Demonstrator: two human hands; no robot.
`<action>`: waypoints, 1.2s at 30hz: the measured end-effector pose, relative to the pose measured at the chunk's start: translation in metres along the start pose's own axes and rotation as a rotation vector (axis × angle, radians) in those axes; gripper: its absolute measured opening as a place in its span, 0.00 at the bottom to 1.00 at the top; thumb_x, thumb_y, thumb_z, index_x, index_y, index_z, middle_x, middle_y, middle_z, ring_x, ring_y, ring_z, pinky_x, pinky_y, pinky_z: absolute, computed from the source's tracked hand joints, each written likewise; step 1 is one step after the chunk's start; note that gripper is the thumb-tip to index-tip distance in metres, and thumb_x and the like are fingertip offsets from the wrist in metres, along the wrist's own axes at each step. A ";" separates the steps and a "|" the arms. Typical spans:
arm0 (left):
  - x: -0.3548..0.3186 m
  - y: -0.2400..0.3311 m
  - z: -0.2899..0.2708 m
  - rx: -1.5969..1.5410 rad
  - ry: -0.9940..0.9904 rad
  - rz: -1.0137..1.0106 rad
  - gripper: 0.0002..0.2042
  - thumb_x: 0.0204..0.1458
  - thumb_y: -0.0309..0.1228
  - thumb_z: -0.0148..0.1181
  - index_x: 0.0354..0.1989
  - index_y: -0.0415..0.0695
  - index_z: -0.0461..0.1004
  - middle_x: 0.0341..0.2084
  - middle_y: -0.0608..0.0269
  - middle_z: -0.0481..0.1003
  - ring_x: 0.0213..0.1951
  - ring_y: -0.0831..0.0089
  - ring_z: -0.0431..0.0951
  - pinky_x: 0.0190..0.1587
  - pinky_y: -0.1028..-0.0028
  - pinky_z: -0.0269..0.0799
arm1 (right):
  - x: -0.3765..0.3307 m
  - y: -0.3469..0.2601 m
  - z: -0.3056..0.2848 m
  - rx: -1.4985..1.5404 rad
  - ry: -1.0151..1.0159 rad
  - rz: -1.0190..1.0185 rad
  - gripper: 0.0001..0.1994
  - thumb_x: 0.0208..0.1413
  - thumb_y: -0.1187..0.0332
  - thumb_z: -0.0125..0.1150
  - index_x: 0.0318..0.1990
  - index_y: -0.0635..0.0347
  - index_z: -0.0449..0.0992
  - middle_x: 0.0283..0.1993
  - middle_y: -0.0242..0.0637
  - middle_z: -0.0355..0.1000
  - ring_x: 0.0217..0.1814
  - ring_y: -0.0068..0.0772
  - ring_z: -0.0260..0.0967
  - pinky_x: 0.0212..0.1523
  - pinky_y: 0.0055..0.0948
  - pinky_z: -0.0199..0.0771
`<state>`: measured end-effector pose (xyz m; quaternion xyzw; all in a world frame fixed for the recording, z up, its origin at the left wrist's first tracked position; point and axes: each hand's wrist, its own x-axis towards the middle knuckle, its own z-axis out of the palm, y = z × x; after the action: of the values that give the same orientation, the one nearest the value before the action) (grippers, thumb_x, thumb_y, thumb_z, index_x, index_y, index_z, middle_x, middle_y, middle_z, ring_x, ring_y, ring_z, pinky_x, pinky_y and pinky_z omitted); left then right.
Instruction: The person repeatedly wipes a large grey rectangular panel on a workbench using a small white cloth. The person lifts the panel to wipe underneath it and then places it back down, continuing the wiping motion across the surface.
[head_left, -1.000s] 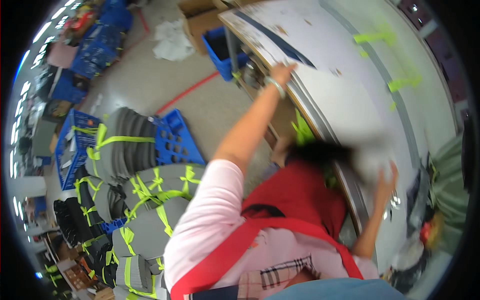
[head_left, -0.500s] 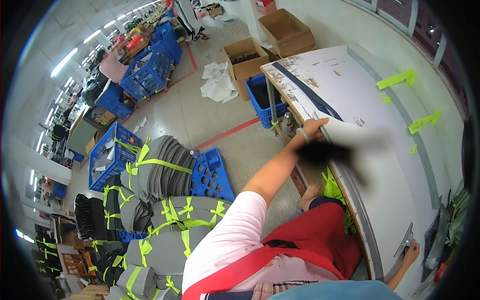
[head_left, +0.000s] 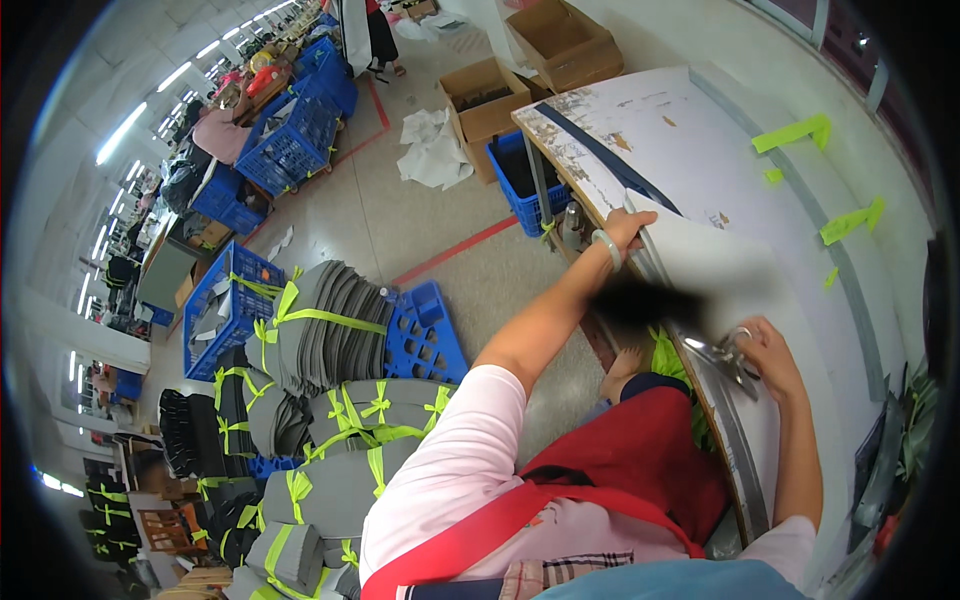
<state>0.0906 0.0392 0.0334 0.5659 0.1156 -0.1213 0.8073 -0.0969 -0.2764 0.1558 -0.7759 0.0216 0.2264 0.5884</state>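
Left hand (head_left: 628, 228) grips the edge of a white sheet (head_left: 715, 270) on the table (head_left: 700, 140); right hand (head_left: 768, 345) closed around metal scissors (head_left: 722, 352).

A pale pink short-sleeved top (head_left: 450, 470) is worn, its sleeves ending above the elbows so that both forearms are left bare. Over it a red apron (head_left: 640, 450) is seen, with a broad red strap (head_left: 500, 530) crossing the back on a slant. Below the strap a strip of checked fabric (head_left: 555, 572) shows — beige with dark and red lines. On the left wrist a light, pale green bangle (head_left: 607, 248) is worn. No gloves are worn on the left hand (head_left: 630, 228) or the right hand (head_left: 770, 358).
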 end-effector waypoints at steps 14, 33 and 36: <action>-0.014 -0.002 -0.006 -0.019 0.007 0.017 0.16 0.56 0.26 0.66 0.50 0.33 0.72 0.42 0.54 0.80 0.40 0.65 0.84 0.39 0.68 0.86 | 0.138 -0.047 -0.021 -0.466 -0.174 -0.047 0.35 0.45 0.64 0.74 0.61 0.76 0.72 0.49 0.48 0.77 0.48 0.35 0.75 0.51 0.31 0.74; -0.030 0.008 -0.001 -0.117 -0.063 0.132 0.15 0.56 0.25 0.68 0.50 0.35 0.75 0.42 0.55 0.82 0.40 0.66 0.84 0.41 0.68 0.83 | 0.201 -0.114 -0.015 -0.842 0.012 -0.514 0.13 0.53 0.67 0.67 0.43 0.64 0.79 0.35 0.45 0.76 0.38 0.39 0.73 0.42 0.37 0.72; -0.032 0.013 0.001 -0.078 -0.093 0.119 0.17 0.56 0.25 0.68 0.53 0.35 0.73 0.47 0.54 0.80 0.47 0.63 0.82 0.49 0.62 0.81 | 0.234 -0.106 -0.024 -1.033 0.099 -0.746 0.12 0.54 0.69 0.67 0.41 0.69 0.77 0.28 0.41 0.72 0.32 0.32 0.70 0.37 0.33 0.70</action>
<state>0.0648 0.0444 0.0560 0.5336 0.0489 -0.0948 0.8390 0.1524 -0.2116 0.1686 -0.9245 -0.3346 -0.0484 0.1760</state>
